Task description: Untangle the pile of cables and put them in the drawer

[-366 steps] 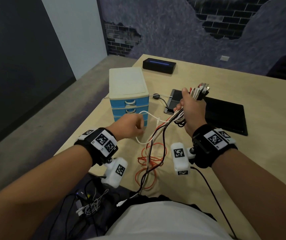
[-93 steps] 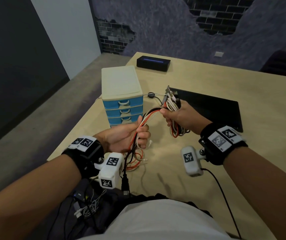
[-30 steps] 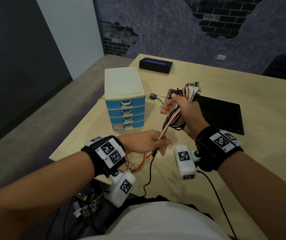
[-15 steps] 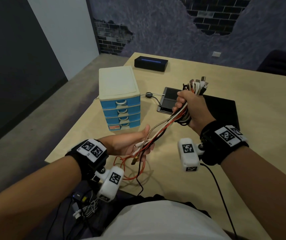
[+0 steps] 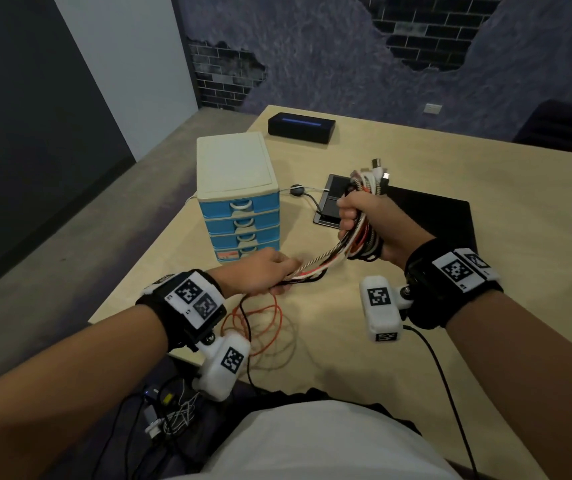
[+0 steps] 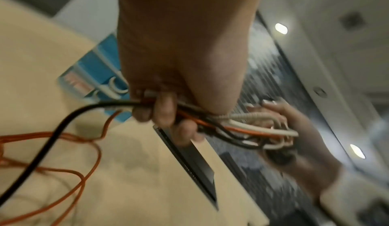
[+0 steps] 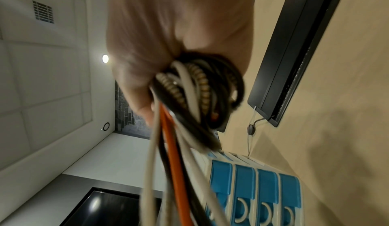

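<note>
- Head view: right hand (image 5: 367, 220) fists cable bundle (image 5: 326, 261) right of drawer unit (image 5: 239, 199); left hand (image 5: 260, 275) grips strands by it.
- Risk: loose orange loops (image 5: 260, 327) near unit snag, re-knot; drawers shut.

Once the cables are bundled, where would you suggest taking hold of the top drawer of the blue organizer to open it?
Grip the top drawer by its white loop handle, centred on the front face. Come from the front, the side facing the person, hooking a finger under the arch. The drawer unit has smooth sides and top, so only the handles offer purchase.
</note>
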